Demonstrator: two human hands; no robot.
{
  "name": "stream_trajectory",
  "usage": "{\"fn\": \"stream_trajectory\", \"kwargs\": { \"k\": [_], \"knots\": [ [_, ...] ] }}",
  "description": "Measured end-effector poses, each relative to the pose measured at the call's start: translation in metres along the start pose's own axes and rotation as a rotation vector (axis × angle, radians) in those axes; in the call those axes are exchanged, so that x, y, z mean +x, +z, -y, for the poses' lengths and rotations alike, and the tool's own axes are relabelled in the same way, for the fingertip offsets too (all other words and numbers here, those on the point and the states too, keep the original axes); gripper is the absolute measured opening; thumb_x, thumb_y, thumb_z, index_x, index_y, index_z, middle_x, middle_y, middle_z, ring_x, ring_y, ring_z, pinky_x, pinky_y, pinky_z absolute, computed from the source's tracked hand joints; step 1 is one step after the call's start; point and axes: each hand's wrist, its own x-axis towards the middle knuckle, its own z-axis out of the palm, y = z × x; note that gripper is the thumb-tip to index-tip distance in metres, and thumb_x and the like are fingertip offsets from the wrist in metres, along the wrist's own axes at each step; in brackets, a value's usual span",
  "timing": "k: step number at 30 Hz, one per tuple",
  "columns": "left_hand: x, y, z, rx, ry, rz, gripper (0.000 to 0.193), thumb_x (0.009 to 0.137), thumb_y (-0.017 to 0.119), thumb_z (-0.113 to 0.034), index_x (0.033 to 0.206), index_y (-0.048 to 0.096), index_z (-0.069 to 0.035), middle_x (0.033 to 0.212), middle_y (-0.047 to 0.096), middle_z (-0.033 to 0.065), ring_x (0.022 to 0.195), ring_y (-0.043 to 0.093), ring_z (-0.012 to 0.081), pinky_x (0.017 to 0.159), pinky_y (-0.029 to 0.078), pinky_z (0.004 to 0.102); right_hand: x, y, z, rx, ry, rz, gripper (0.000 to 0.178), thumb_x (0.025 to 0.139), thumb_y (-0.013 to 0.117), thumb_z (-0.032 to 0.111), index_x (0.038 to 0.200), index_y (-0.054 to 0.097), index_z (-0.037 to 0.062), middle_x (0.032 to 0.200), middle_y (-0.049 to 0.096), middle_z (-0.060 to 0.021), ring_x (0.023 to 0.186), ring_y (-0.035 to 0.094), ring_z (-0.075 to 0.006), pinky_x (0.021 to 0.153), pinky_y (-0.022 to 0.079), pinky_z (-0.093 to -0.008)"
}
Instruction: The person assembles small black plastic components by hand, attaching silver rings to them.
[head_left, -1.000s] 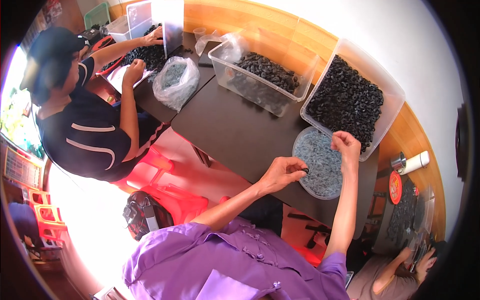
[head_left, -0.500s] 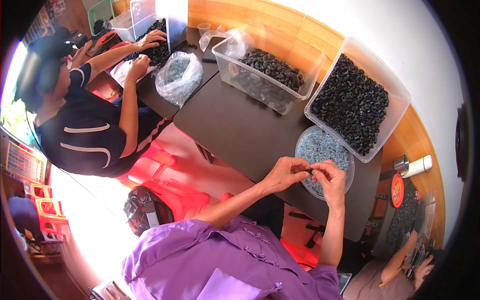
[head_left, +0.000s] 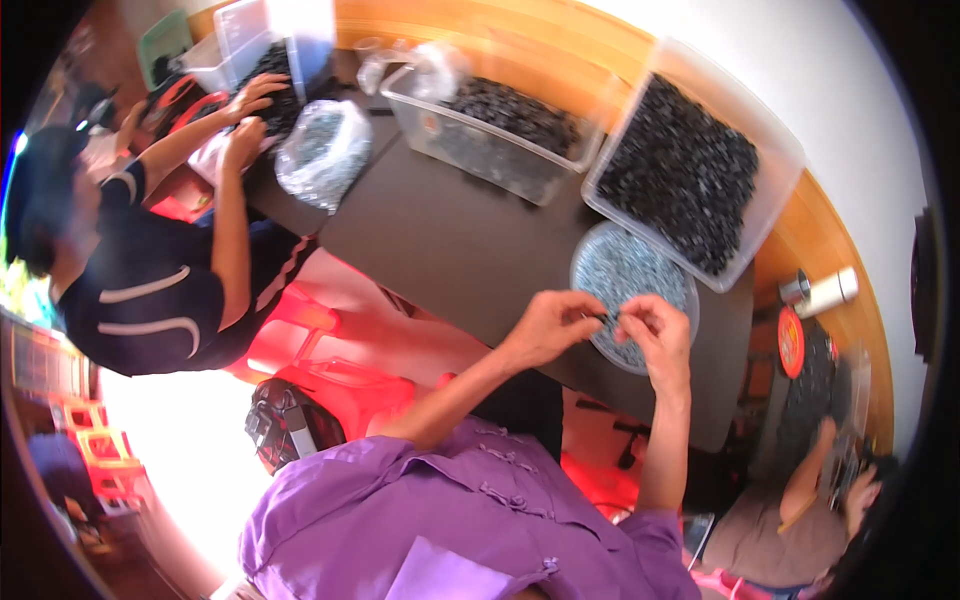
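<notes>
Hands (head_left: 610,325) above round tray (head_left: 600,262)

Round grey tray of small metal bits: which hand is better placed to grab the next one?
Probably right. The right hand hovers over the round grey tray of small metal bits, while the left hand sits at its near-left rim, pinching a small dark piece.

A dark table (head_left: 450,240) carries two clear plastic bins: one long bin (head_left: 490,125) near the middle, and a bigger square bin (head_left: 690,165) to its right, both filled with small black pieces. A clear plastic bag (head_left: 322,152) of greyish bits sits near the table's left end. Beyond it a co-worker in a dark shirt (head_left: 150,290) reaches into another clear bin (head_left: 262,55). Red plastic stools (head_left: 330,375) stand below the table edge. A white cylinder (head_left: 830,292) lies at the far right.
</notes>
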Motion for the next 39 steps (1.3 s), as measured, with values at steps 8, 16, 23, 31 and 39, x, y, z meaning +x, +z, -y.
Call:
{"fn": "stream_trajectory", "kwargs": {
  "k": [8, 16, 23, 31, 39],
  "knots": [
    [-0.002, -0.008, -0.008, -0.102, -0.062, 0.024, 0.015, 0.086, 0.064, -0.003, 0.100, 0.065, 0.001, 0.085, 0.065, 0.0010, 0.074, 0.058, 0.0054, 0.066, 0.048, 0.0202, 0.004, 0.008, -0.006, 0.038, 0.010, 0.036, 0.007, 0.086, 0.061, -0.001, 0.093, 0.061, -0.0026, 0.083, 0.063, -0.0042, 0.072, 0.061, -0.0090, 0.065, 0.051, -0.0221],
    [-0.004, -0.005, -0.001, -0.004, -0.034, 0.031, 0.013, 0.085, 0.064, -0.002, 0.097, 0.065, 0.002, 0.082, 0.064, 0.0003, 0.071, 0.056, 0.0047, 0.062, 0.046, 0.0197, -0.004, 0.012, -0.005, -0.257, -0.116, 0.011, 0.007, 0.083, 0.063, -0.004, 0.090, 0.062, -0.0022, 0.081, 0.060, -0.0036, 0.070, 0.061, -0.0094, 0.064, 0.051, -0.0223],
    [-0.002, -0.006, 0.004, 0.221, 0.013, 0.072, 0.016, 0.082, 0.065, -0.004, 0.096, 0.064, 0.005, 0.080, 0.065, 0.0082, 0.069, 0.059, 0.0103, 0.063, 0.048, 0.0259, -0.007, 0.020, -0.014, -0.516, -0.365, -0.081, 0.012, 0.077, 0.062, -0.007, 0.081, 0.053, 0.0004, 0.076, 0.054, -0.0133, 0.067, 0.057, -0.0336, 0.058, 0.045, -0.0394],
    [-0.001, -0.001, -0.001, 0.401, 0.067, 0.074, 0.015, 0.080, 0.065, -0.004, 0.092, 0.064, 0.004, 0.077, 0.065, 0.0118, 0.065, 0.062, 0.0163, 0.062, 0.049, 0.0296, -0.011, 0.026, -0.013, -0.669, -0.415, -0.094, 0.013, 0.077, 0.058, -0.011, 0.081, 0.052, -0.0008, 0.079, 0.054, -0.0141, 0.068, 0.058, -0.0337, 0.058, 0.046, -0.0392],
    [0.001, 0.006, -0.015, 0.468, 0.115, 0.066, 0.016, 0.082, 0.063, -0.001, 0.098, 0.063, 0.002, 0.082, 0.065, 0.0058, 0.071, 0.059, 0.0085, 0.065, 0.048, 0.0249, -0.009, 0.018, -0.004, -0.652, -0.407, -0.131, 0.014, 0.075, 0.062, -0.010, 0.082, 0.055, -0.0011, 0.077, 0.057, -0.0119, 0.067, 0.061, -0.0265, 0.058, 0.048, -0.0339]
  ]
}}
